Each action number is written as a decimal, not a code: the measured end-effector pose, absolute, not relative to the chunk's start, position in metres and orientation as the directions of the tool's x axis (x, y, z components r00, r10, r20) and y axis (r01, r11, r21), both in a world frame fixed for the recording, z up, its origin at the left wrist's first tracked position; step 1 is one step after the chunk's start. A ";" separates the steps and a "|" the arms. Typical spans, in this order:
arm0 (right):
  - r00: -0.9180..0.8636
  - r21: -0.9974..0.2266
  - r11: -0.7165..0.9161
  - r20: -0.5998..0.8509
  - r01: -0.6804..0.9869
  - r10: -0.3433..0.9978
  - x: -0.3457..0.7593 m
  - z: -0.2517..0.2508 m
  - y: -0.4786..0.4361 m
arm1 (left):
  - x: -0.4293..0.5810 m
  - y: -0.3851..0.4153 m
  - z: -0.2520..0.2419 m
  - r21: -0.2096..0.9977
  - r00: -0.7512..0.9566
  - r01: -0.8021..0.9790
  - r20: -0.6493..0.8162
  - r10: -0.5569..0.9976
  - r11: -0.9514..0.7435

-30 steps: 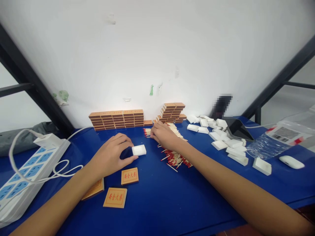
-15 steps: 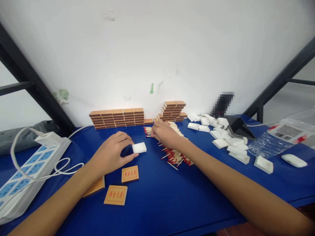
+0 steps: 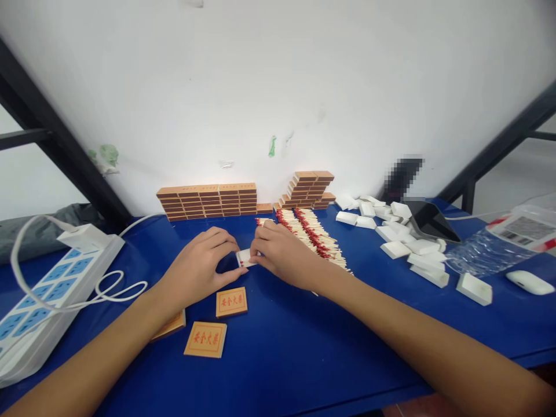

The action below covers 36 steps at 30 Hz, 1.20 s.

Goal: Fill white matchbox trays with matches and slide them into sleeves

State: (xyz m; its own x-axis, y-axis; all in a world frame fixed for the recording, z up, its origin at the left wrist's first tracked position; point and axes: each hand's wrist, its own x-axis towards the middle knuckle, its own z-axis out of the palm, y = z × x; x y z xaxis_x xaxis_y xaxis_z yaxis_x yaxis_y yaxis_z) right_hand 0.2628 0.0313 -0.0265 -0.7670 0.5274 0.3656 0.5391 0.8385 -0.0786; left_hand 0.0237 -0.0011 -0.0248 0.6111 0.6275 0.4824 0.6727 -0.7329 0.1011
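Note:
My left hand (image 3: 200,267) curls round a small white matchbox tray (image 3: 244,258) on the blue table (image 3: 282,359), thumb and fingers pinching its left end. My right hand (image 3: 280,253) is closed over the tray's right side, its fingers pressed down on red-tipped matches at the tray. A long pile of loose matches (image 3: 316,237) lies just right of that hand. Three flat orange matchbox sleeves (image 3: 231,302) lie in front of my left hand.
Stacked orange matchboxes (image 3: 208,201) and a stepped stack (image 3: 309,188) line the wall. Several white trays (image 3: 408,249) are scattered right, by a dark tablet (image 3: 430,223), a plastic bag (image 3: 490,249) and a white mouse (image 3: 530,282). A white power strip (image 3: 52,278) with cable lies left.
My right hand has come from the match pile leftward to the white tray that my left hand holds. The pile it covered now shows. The camera shifted slightly.

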 end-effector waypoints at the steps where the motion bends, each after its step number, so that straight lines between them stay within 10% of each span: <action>1: -0.754 -0.128 0.840 0.385 0.528 0.533 0.265 -0.026 0.036 | 0.024 -0.001 -0.025 0.103 0.613 0.671 0.480 0.628 -0.734; 18: -0.607 -0.103 0.672 0.346 0.734 0.716 0.293 -0.039 0.089 | 0.020 -0.001 -0.026 0.055 0.634 0.672 0.474 0.612 -0.738; 36: -0.770 0.032 0.817 0.358 0.575 0.528 0.260 -0.022 0.026 | 0.024 -0.004 -0.026 0.048 0.629 0.680 0.475 0.615 -0.732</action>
